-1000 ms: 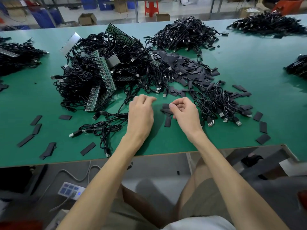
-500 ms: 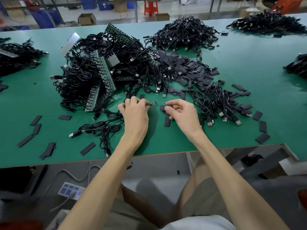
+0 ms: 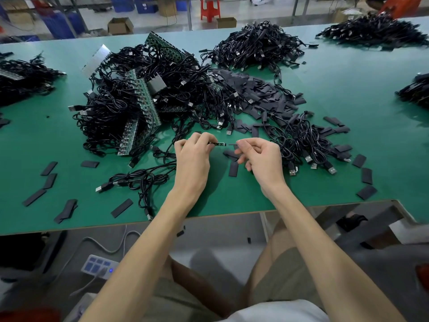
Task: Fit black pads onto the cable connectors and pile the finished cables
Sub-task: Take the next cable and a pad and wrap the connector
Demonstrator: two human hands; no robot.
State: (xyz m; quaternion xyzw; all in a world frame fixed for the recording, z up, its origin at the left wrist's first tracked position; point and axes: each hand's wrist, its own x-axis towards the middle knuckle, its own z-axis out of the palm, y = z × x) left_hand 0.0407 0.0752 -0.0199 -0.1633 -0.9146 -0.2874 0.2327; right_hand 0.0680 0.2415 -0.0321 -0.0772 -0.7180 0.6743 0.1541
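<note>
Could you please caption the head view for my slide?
Left hand holds a cable connector toward a black pad pinched in the right hand.

- Table [image 3: 348, 94]: smooth matt green top.
- Pads [image 3: 233, 168]: flat matt black.
- Cables [image 3: 139, 180]: glossy black sheath, shiny metal plugs.
- Far boxes [image 3: 120, 25]: brown cardboard.

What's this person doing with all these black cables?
A person sits at a green table heaped with cables. The left hand holds one cable's connector, pointing it at the right hand, which pinches a thin black pad seen edge-on. The two are close but not yet joined. Loose pads lie scattered on the table.
</note>
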